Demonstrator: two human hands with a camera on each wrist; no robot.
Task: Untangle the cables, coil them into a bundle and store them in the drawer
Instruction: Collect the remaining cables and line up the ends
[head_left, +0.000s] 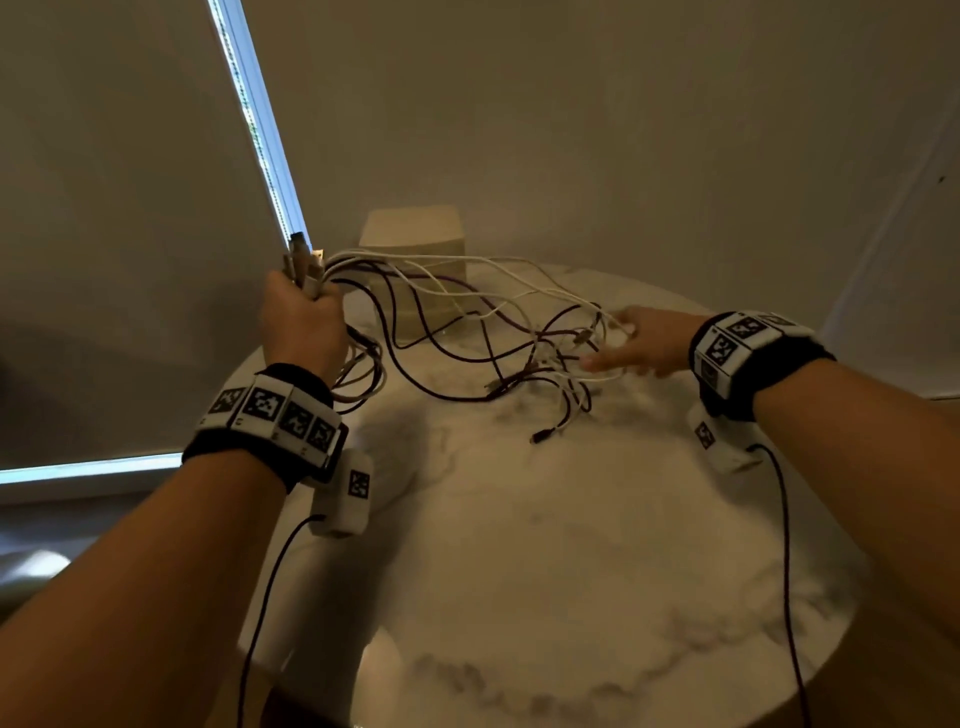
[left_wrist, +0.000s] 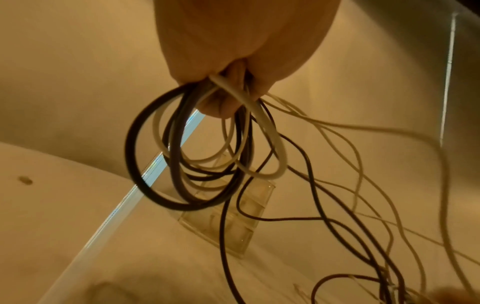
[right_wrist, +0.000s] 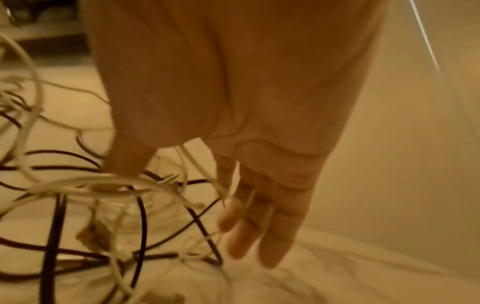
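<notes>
White and dark-sheathed cables (head_left: 457, 317) make up the item under inspection; we find them strung in slack spans above the round marble-topped table (head_left: 545, 545), which we take as our landmark; one end is gathered at the table's far-left edge, the other sags into a tangle (head_left: 561, 364) lying on the top toward its far-right side.

At the gathered end, the left hand (head_left: 301, 325) is closed round several loops and a cluster of plug ends (head_left: 304, 262) that stand above the fist; the left-wrist view shows finished loops (left_wrist: 197, 156) hanging below the fingers; we judge this hand serves as the anchor for the forming coil, held raised off the table so the loose lengths hang free and separate.

At the tangled end, the right hand (head_left: 631, 343) reaches in low over the table with fingers extended and spread; the right-wrist view shows thin white strands crossing the fingers (right_wrist: 262, 226), but nothing is clenched; blur there prevents us saying whether any strand is pinched; we judge it is combing the knot apart.

Beyond the cables, at the table's far edge, stands a small translucent drawer unit (head_left: 418, 270); its drawers appear closed, though the view is dim; storage has not begun; coiling is partial.

Behind the table's left side hangs a window blind (head_left: 130, 234) with a bright gap (head_left: 260, 130) along its edge; plain wall lies behind the rest.
</notes>
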